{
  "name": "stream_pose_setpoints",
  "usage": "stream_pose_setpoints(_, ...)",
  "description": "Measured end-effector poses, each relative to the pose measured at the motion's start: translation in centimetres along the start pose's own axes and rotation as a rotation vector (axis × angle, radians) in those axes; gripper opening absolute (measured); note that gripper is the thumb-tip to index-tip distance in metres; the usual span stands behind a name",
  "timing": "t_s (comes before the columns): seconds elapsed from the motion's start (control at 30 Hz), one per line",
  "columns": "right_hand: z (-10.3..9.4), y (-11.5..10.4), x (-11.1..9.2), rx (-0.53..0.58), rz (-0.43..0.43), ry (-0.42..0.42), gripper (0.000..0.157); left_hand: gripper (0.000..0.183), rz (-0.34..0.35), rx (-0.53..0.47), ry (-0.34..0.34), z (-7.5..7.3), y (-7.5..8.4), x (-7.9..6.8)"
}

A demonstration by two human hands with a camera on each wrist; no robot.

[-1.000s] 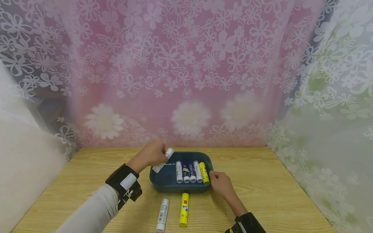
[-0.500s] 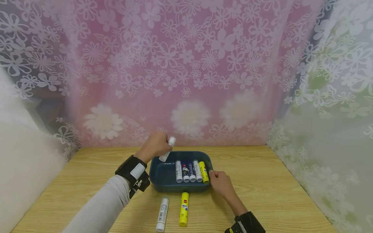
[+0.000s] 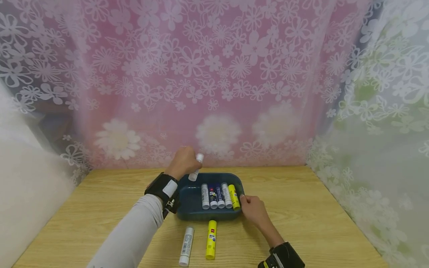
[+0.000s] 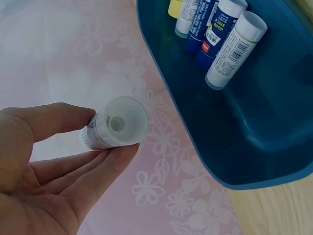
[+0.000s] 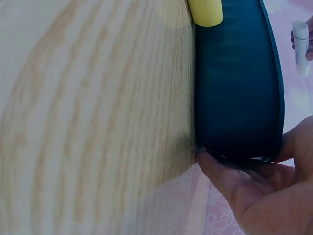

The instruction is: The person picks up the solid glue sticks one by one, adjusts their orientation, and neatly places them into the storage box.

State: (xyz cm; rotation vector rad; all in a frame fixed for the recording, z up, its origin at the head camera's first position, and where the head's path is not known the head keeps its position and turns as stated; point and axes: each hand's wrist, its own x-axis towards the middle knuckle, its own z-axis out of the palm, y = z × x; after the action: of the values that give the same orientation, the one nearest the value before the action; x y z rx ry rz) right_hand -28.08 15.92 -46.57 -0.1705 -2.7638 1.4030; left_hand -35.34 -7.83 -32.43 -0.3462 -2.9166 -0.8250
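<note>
A white glue stick [image 3: 193,175] is pinched between the thumb and fingers of my left hand [image 3: 182,162], held tilted above the far-left rim of a dark blue plastic bin [image 3: 187,216]. In the left wrist view, the recessed round end of this glue stick [image 4: 124,122] faces the camera. My right hand [image 3: 255,213] grips the bin's right end, its fingertips at the wall. Inside the bin's right half lie several glue sticks in a row: a white one [image 3: 205,197], two dark blue ones [image 3: 220,197], another white one and a yellow one [image 3: 234,197].
In front of the bin, another white glue stick [image 3: 186,246] and a larger yellow glue stick [image 3: 211,240] lie on the wooden table [image 3: 301,212]. Flower-patterned curtains [image 3: 218,74] hang behind the table and along both sides.
My left hand has lifted the white glue stick from low over the bin's left part, moving up, away and slightly right to above the far rim. My right hand has stayed in place.
</note>
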Motion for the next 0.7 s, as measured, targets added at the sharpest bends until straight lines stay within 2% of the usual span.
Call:
stream_pose_setpoints(0.27, 0.0, -0.1, 0.0, -0.001, -0.004, 0.001, 0.043, 0.017, -0.072, -0.013, 0.043, 1.9, -0.7, 0.6)
stream_pose_setpoints(0.47, -0.1, 0.0, 0.0, 0.003, -0.008, 0.006, 0.044, 0.015, -0.076, -0.028, 0.088, 3.5, -1.1, 0.5)
stream_pose_setpoints(0.7, 0.0, 0.2, 0.1, -0.001, -0.019, 0.014, 0.045, 0.022, -0.062, -0.031, 0.11, 4.9, -1.7, 0.3)
